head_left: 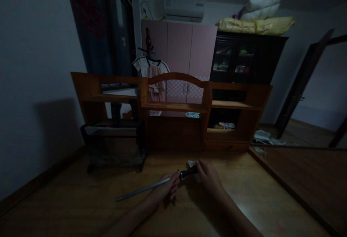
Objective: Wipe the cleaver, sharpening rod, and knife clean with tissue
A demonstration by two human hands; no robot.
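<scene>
A honing steel (143,190), with a long grey rod and a black handle, lies slantwise across both hands above the wooden tabletop (162,222). My left hand (168,186) is closed around the rod close to the handle, with the tip pointing out to the left. At the handle's other end, my right hand (210,176) is closed on a white tissue or cloth (191,163) pressed against the black grip. Part of the cloth hangs below the fingers. Its exact material is hard to tell in the dim light.
On the left stands a dark-framed knife rack (112,146) with black handles (116,112) sticking up. A wooden shelf unit (176,132) runs along the tabletop's back. A raised wooden edge (282,179) borders the right side. Wardrobes and a door are beyond.
</scene>
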